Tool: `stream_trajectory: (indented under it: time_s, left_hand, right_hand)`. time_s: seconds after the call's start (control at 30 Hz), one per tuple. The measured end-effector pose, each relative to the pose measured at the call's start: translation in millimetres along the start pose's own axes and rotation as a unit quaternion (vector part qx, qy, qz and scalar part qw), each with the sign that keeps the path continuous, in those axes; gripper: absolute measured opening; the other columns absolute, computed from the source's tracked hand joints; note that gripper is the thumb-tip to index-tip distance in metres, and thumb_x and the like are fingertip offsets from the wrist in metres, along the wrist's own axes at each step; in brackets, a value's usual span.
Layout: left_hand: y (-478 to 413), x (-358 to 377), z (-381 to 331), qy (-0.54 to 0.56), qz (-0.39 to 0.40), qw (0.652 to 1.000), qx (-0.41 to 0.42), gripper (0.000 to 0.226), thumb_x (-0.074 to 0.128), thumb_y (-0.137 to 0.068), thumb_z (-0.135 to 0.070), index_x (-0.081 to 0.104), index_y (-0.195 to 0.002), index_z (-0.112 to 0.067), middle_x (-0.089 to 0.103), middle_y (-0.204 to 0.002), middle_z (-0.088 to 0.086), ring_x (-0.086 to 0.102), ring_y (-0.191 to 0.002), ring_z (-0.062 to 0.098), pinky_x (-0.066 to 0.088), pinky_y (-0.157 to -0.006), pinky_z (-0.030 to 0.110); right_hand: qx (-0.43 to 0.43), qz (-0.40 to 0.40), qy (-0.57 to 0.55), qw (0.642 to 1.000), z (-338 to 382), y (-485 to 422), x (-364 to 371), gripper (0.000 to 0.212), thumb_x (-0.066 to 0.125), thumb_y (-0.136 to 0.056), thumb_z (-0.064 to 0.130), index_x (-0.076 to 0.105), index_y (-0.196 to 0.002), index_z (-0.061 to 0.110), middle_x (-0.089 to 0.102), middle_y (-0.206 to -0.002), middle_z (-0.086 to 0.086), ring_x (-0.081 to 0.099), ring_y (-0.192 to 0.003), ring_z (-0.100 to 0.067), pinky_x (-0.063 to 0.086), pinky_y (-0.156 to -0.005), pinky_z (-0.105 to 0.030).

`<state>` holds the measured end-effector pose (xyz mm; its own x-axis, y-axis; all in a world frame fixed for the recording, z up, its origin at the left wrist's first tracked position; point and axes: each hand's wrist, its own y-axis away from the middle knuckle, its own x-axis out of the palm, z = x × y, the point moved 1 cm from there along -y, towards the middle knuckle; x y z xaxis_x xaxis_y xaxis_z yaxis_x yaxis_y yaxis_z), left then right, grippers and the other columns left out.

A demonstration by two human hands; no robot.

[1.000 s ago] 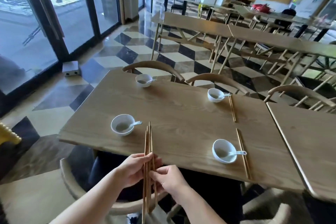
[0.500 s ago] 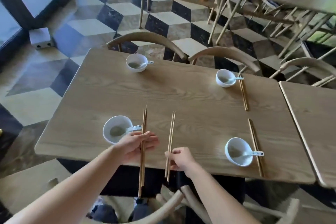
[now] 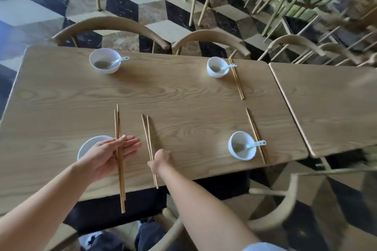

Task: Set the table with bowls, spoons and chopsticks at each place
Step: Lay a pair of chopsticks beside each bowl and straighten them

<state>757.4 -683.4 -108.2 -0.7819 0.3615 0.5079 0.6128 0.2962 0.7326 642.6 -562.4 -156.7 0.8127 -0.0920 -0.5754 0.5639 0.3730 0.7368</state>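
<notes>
Head view, left side first: the near-left bowl (image 3: 89, 145) sits at the table (image 3: 183, 98) edge, half hidden under the left hand (image 3: 109, 154). That hand lies palm up, fingers stretched flat, with a pair of chopsticks (image 3: 119, 149) across it, their tails hanging past the table edge. Far left, a bowl with a spoon (image 3: 116, 61) in it, no chopsticks beside it. Next over, the right hand (image 3: 162, 161) is pinched on a second pair (image 3: 149, 144), tips pointing away across the wood. The two pairs sit near each other, apart. Right side: the far-right bowl (image 3: 217, 67) has a spoon and chopsticks (image 3: 236, 78) just beside it; the near-right bowl (image 3: 241, 145) likewise, its spoon handle touching its chopsticks (image 3: 255, 134).
</notes>
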Motion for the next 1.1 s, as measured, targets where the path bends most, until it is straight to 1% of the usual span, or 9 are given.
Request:
stream_trajectory:
  time_s: [0.1, 0.23, 0.3, 0.37, 0.47, 0.53, 0.63, 0.87, 1.1]
  left_hand:
    - [-0.1, 2.4, -1.6, 0.003, 0.005, 1.000, -0.010, 0.029, 0.046, -0.102, -0.012, 0.060, -0.115, 0.010, 0.073, -0.111, 0.023, 0.075, -0.095, 0.026, 0.063, -0.072, 0.039]
    - [5.0, 0.6, -1.5, 0.004, 0.003, 1.000, -0.011, 0.028, 0.047, -0.102, -0.011, 0.060, -0.116, 0.011, 0.074, -0.109, 0.024, 0.075, -0.095, 0.028, 0.063, -0.072, 0.039]
    - [9.9, -3.9, -1.2, 0.005, -0.001, 1.000, -0.007, 0.028, 0.048, -0.102, -0.010, 0.060, -0.116, 0.011, 0.074, -0.109, 0.023, 0.075, -0.095, 0.028, 0.063, -0.073, 0.039]
    - [14.8, -9.9, -2.2, 0.010, -0.009, 1.000, 0.000, 0.028, 0.048, -0.102, -0.010, 0.060, -0.116, 0.011, 0.073, -0.110, 0.024, 0.075, -0.095, 0.028, 0.063, -0.077, 0.041]
    - [20.1, -19.8, -6.7, 0.018, -0.016, 1.000, 0.006, 0.030, 0.049, -0.101, -0.011, 0.060, -0.118, 0.011, 0.071, -0.115, 0.025, 0.074, -0.098, 0.028, 0.062, -0.079, 0.040]
    - [22.9, -24.2, -9.3, 0.021, -0.019, 1.000, 0.011, 0.030, 0.049, -0.101, -0.011, 0.060, -0.120, 0.010, 0.071, -0.115, 0.025, 0.074, -0.098, 0.027, 0.063, -0.079, 0.039]
    - [25.6, -31.0, -12.2, 0.028, -0.029, 0.999, 0.017, 0.030, 0.050, -0.101, -0.011, 0.061, -0.119, 0.010, 0.071, -0.115, 0.025, 0.075, -0.097, 0.027, 0.063, -0.078, 0.039]
    - [32.2, -43.4, -14.2, 0.035, -0.038, 0.998, 0.025, 0.028, 0.051, -0.100, -0.010, 0.063, -0.117, 0.009, 0.071, -0.116, 0.025, 0.075, -0.096, 0.027, 0.062, -0.081, 0.040]
    - [39.2, -50.2, -13.1, 0.037, -0.049, 0.997, 0.037, 0.026, 0.051, -0.100, -0.009, 0.063, -0.113, 0.009, 0.073, -0.111, 0.025, 0.076, -0.092, 0.026, 0.059, -0.086, 0.041]
  right_hand:
    - [-0.011, 0.002, 0.045, 0.999, -2.2, 0.9, 0.8, 0.039, 0.061, -0.092, 0.021, 0.033, -0.065, 0.019, 0.043, -0.097, -0.013, 0.041, -0.087, -0.026, 0.045, -0.084, -0.041]
    - [-0.044, -0.007, 0.058, 0.997, 2.0, 1.1, 9.2, 0.019, 0.055, -0.094, 0.015, 0.036, -0.097, 0.014, 0.036, -0.099, -0.011, 0.036, -0.088, -0.025, 0.036, -0.078, -0.037]
    - [-0.062, -0.045, 0.030, 0.997, 1.2, -0.1, 19.8, 0.008, 0.045, -0.096, 0.015, 0.043, -0.088, 0.014, 0.042, -0.091, -0.005, 0.043, -0.078, -0.022, 0.036, -0.074, -0.032]
    - [-0.088, -0.084, 0.063, 0.991, 0.8, -0.3, 28.6, 0.025, 0.033, -0.097, 0.017, 0.054, -0.084, 0.012, 0.051, -0.086, 0.001, 0.049, -0.072, -0.017, 0.041, -0.071, -0.028]
    - [-0.095, -0.064, 0.098, 0.989, 3.4, -5.8, 32.4, 0.033, 0.034, -0.099, 0.014, 0.054, -0.122, 0.001, 0.047, -0.101, -0.010, 0.042, -0.089, -0.023, 0.037, -0.079, -0.035]
    - [-0.081, -0.048, 0.123, 0.988, 6.4, -6.4, 31.6, 0.033, 0.037, -0.099, 0.011, 0.049, -0.129, 0.002, 0.051, -0.115, -0.019, 0.046, -0.097, -0.028, 0.039, -0.084, -0.040]
    - [-0.064, -0.044, 0.110, 0.991, 8.6, -1.2, 33.0, 0.032, 0.041, -0.097, 0.007, 0.048, -0.128, 0.003, 0.052, -0.128, -0.020, 0.054, -0.115, -0.036, 0.042, -0.088, -0.038]
    - [-0.068, -0.068, 0.080, 0.992, 17.4, 2.6, 37.7, 0.027, 0.040, -0.093, -0.001, 0.058, -0.114, 0.002, 0.060, -0.121, -0.016, 0.060, -0.107, -0.032, 0.048, -0.086, -0.033]
    - [-0.058, -0.069, 0.047, 0.995, 20.1, 0.9, 40.6, 0.019, 0.043, -0.096, 0.010, 0.058, -0.107, 0.007, 0.060, -0.110, -0.013, 0.059, -0.107, -0.035, 0.045, -0.083, -0.033]
